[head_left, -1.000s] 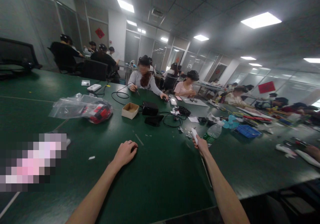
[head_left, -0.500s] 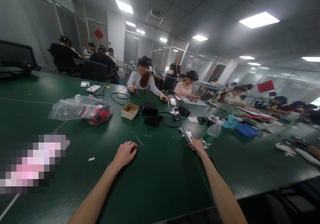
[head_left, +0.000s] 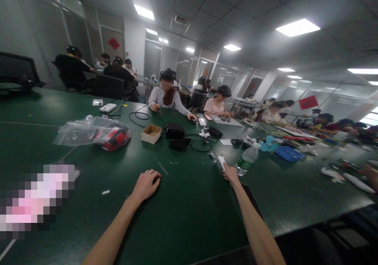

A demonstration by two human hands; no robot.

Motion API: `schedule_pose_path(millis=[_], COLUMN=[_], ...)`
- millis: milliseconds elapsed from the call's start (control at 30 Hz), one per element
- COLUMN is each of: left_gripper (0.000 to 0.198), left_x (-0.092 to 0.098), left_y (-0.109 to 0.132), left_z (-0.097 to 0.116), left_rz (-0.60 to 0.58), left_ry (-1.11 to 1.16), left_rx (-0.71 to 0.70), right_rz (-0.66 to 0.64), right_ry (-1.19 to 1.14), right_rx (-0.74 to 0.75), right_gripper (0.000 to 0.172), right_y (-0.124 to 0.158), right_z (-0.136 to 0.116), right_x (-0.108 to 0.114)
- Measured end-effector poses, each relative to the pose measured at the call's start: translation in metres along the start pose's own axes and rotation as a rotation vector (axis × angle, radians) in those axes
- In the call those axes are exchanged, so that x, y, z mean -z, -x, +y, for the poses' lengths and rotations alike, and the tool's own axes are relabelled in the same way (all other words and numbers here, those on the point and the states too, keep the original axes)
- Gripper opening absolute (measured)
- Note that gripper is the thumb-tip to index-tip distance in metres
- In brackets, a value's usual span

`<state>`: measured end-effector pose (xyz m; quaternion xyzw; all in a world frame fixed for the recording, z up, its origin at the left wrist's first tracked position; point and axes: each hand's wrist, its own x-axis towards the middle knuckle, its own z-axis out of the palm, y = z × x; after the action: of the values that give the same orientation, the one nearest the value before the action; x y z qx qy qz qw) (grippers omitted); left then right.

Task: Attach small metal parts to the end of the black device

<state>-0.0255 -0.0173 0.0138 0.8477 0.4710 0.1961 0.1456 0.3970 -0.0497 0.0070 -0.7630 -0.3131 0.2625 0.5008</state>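
Observation:
My left hand (head_left: 147, 184) lies on the green tabletop (head_left: 183, 214) with its fingers loosely bent, a ring on one finger and nothing visible in it. Farther right, my right hand (head_left: 230, 173) grips a slim white handheld object (head_left: 221, 162), whose exact kind I cannot make out. Its far end points away from me, near small shiny scraps (head_left: 212, 154) on the table. Just right of that hand stands a clear water bottle (head_left: 247, 160) with a green label. A dark flat thing (head_left: 251, 198) shows partly from under my right forearm.
Ahead are a small open box (head_left: 151, 134), a black box-shaped device (head_left: 175, 130) and cables. A plastic bag with red and black contents (head_left: 113, 138) lies left. To the right sit a blue tray (head_left: 289, 153) and a blue fan-shaped piece (head_left: 268, 143). A co-worker (head_left: 167, 95) sits opposite.
The whole view has shifted slightly. My right hand keeps its grip on the white object with little visible movement, and my left hand stays resting on the table.

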Motion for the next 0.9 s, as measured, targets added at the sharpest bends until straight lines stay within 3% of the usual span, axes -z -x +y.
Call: schedule_pose_path(millis=[167,267,400,533,633,733,867,900], left_gripper=[0.023,0.023,0.026,0.034,0.032,0.019,0.020,0.021], left_x=[0.000,0.000,0.003,0.006,0.006,0.004,0.001,0.001], left_y=[-0.002,-0.003,0.000,0.006,0.009,0.010,0.009,0.009], left_z=[0.000,-0.001,0.002,0.009,0.011,0.009,0.007,0.007], left_rz=[-0.010,-0.014,-0.006,0.010,0.007,-0.012,-0.005,0.000], left_ry=[-0.014,0.000,0.019,0.034,0.026,0.004,-0.014,-0.017], left_rx=[-0.008,-0.011,-0.001,0.004,0.000,-0.043,-0.063,-0.058], right_rz=[0.064,0.055,-0.090,-0.231,-0.439,-0.629,-0.540,-0.570], right_ry=[0.204,0.289,0.543,0.663,0.650,0.592,0.564,0.570], right_rx=[0.046,0.142,0.460,0.522,0.542,0.522,0.594,0.649], right_gripper=[0.034,0.032,0.035,0.034,0.041,0.038,0.029,0.025], right_y=[0.017,0.047,0.109,0.174,0.201,0.201,0.173,0.165], right_z=[-0.013,-0.016,-0.014,-0.021,-0.036,-0.055,-0.068,-0.068], right_x=[-0.004,-0.022,-0.066,-0.108,-0.122,-0.126,-0.132,-0.136])
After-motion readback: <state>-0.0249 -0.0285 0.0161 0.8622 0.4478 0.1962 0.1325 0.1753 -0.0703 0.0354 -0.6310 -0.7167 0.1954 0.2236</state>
